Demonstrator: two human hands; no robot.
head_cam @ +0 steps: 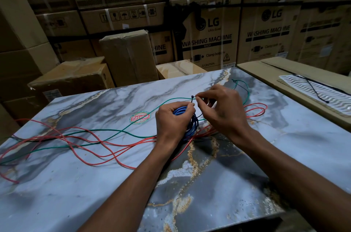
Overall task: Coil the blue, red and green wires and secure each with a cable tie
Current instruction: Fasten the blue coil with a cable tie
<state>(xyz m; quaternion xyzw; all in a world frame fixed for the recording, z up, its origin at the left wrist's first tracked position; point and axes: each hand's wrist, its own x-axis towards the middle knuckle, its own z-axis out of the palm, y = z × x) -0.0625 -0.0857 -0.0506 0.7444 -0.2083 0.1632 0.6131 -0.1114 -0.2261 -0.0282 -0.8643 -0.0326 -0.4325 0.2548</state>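
Both hands hold the tightly coiled blue wire (187,117), black cable tie (192,99) looped.

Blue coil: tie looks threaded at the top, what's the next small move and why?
Probably pull the tail through to cinch. The left hand grips the blue wire coil, and the right hand pinches the black cable tie beside its head above the coil. The tie's loop looks slack, so the coil isn't secured yet. The red wire and green wire lie loose on the table.
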